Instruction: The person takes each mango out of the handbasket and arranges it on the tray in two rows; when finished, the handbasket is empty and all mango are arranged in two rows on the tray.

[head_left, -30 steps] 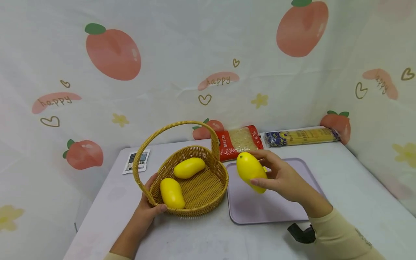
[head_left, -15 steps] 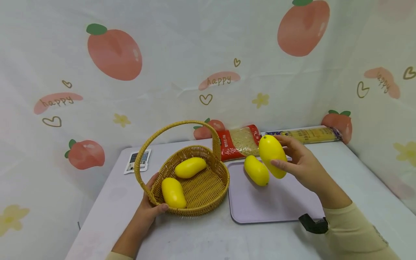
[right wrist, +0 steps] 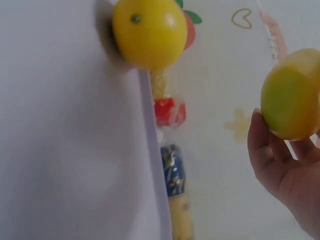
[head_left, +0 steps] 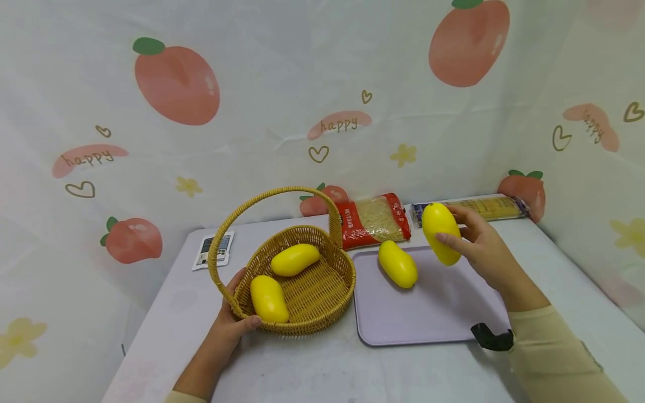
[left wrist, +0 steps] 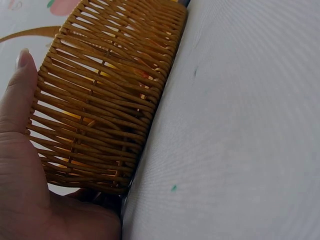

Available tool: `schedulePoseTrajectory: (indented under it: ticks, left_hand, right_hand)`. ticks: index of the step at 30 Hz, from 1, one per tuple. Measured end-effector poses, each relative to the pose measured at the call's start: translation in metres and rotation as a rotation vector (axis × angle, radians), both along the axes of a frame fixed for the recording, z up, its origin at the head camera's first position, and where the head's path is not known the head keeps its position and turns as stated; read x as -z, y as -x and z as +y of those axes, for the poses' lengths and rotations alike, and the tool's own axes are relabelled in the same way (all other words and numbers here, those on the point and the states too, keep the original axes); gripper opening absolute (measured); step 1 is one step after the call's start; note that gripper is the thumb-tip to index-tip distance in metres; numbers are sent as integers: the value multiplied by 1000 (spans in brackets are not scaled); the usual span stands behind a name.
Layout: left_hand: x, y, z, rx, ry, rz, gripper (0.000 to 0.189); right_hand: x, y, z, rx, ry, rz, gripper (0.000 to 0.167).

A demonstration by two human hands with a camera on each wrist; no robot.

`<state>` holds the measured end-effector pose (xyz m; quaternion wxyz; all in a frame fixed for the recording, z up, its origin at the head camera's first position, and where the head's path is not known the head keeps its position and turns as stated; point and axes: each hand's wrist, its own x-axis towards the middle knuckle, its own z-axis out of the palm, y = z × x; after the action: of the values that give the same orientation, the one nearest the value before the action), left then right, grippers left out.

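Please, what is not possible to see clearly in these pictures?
- Head: left fingers, mostly behind the basket.
- Head: white packet, print too small.
- Left wrist: basket's fruits, mostly hidden by its weave.
- Right wrist: held fruit, cut by right edge.
- Right wrist: long packet, blurred.

Cannot see most fingers of the left hand, hidden by the basket, nor all of the white packet at far left, crossed by the handle and printed too small to read. Cannot follow the fingertips of the right hand behind the gripped yellow fruit, cut off in the right wrist view. Cannot read the blue-and-yellow pack, partly hidden and blurred. Cannot trace the left sleeve or right sleeve past the near edge.
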<state>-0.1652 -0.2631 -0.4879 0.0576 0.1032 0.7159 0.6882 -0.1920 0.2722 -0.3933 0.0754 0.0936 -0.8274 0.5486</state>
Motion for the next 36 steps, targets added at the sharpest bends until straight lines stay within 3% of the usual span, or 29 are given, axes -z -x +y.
schedulePoseTrajectory:
  ticks: [8, 14, 19, 36]
  left_hand:
    - [-1, 0, 1, -2, -8, -2, 108]
    - [-4, -2, 2, 3, -10, 8, 107]
    - [-6, -2, 2, 9, -13, 11, 106]
    - [-1, 0, 1, 4, -13, -5, 107]
  right_hand:
    - [22, 14, 12, 29, -72, -152, 77]
    - [35, 23, 16, 49, -203, -279, 85]
    - [41, 24, 19, 21, -259, -385, 82]
    - [36, 22, 25, -20, -348, -383, 76]
